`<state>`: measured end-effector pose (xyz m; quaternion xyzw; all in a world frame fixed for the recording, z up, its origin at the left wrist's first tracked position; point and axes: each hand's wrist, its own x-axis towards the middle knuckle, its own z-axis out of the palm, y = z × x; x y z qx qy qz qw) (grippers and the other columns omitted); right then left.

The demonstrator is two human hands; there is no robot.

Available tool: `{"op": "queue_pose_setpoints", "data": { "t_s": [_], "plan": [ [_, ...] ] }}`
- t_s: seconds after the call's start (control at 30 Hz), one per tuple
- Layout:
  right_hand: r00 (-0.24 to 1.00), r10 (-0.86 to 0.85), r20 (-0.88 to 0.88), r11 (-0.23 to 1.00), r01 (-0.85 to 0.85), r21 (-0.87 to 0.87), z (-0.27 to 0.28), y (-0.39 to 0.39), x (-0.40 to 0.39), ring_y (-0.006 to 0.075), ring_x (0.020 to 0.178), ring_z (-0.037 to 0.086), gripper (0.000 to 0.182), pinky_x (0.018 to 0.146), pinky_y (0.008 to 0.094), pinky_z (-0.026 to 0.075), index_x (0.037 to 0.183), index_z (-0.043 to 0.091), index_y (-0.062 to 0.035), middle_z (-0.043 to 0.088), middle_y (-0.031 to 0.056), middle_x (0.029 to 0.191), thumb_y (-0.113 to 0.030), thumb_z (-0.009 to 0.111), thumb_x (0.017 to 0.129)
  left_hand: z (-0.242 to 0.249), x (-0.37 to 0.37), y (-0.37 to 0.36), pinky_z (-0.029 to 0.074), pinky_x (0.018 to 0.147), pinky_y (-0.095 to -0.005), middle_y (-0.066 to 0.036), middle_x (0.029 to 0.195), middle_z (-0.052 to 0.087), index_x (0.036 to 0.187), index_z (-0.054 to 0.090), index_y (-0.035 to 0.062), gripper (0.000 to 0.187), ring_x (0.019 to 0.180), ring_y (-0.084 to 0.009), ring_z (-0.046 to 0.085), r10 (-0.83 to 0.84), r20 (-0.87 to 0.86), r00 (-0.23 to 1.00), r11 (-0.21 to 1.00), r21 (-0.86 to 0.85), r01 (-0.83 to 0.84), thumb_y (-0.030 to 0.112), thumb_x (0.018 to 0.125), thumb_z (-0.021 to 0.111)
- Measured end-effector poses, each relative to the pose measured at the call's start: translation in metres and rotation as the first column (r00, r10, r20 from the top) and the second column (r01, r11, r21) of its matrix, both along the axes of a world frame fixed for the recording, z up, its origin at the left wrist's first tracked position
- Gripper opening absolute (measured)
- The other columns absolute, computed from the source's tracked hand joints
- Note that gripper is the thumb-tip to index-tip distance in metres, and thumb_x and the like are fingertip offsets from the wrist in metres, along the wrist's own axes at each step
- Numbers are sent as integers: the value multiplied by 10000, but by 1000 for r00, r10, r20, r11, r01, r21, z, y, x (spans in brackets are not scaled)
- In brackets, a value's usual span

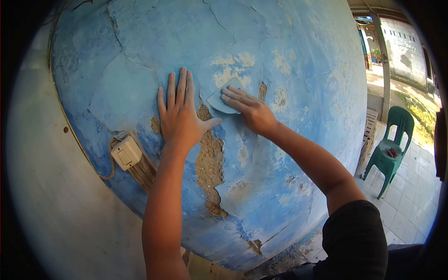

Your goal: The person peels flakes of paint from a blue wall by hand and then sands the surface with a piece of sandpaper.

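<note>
My left hand (178,111) lies flat against the blue wall (130,88), fingers stretched upward and thumb out to the right. Under my right hand (252,109) is a pale blue piece of sandpaper (225,100), pressed to the wall by my fingers; its gritty face is hidden. Whitish worn patches (233,65) show just above the sandpaper. Between and below my hands, a long strip of bare, crumbly plaster (210,163) runs down where the paint has broken away. Cracks spread across the paint around both hands.
A white light switch (126,153) on a wooden strip, with a cable, sits left of my left forearm. A green plastic chair (391,147) stands on the tiled floor (396,200) at right. Behind it are a post (385,70) and a sunlit yard.
</note>
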<state>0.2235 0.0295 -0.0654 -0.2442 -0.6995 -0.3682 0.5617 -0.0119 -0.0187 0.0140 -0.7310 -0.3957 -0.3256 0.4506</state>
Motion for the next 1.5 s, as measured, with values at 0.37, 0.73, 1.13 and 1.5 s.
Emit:
{"op": "queue_pose_setpoints", "data": {
  "t_s": [0.37, 0.73, 1.13, 1.5],
  "plan": [
    [999, -34, 18, 999, 34, -6, 13, 3, 17, 290, 1494, 557, 579, 1250, 461, 490, 1489, 671, -114, 606, 87, 1597, 71, 652, 941, 3, 4, -1, 74, 1362, -592, -72, 1847, 159, 1766, 151, 104, 1470, 1709, -293, 91, 28, 17, 999, 1000, -15, -27, 701, 676, 937],
    [997, -75, -29, 997, 75, 4, 1, 2, 23, 323, 1492, 550, 555, 1220, 449, 517, 1498, 664, -112, 606, 115, 1587, 86, 611, 982, 3, 3, -1, 94, 1358, -597, -80, 1845, 166, 1763, 170, 102, 1474, 1705, -300, 112, 11, 11, 1000, 1000, 7, -11, 691, 659, 949],
    [991, -102, 82, 995, 100, 28, 8, 5, 25, 308, 1485, 563, 527, 1194, 426, 542, 1506, 648, -91, 581, 94, 1619, 17, 643, 990, 4, 6, -5, 93, 1359, -601, -74, 1847, 164, 1766, 172, 119, 1454, 1705, -304, 110, 38, 18, 999, 999, -21, -38, 684, 671, 944],
    [1000, -5, 30, 999, 3, 52, 4, 4, 5, 335, 1453, 592, 497, 1227, 454, 510, 1431, 710, -73, 653, 116, 1534, 73, 631, 962, -6, 0, 0, 95, 1356, -599, -79, 1838, 201, 1760, 226, 138, 1373, 1704, -304, 124, 2, 11, 1000, 1000, 21, -2, 691, 714, 921]
  ]
}}
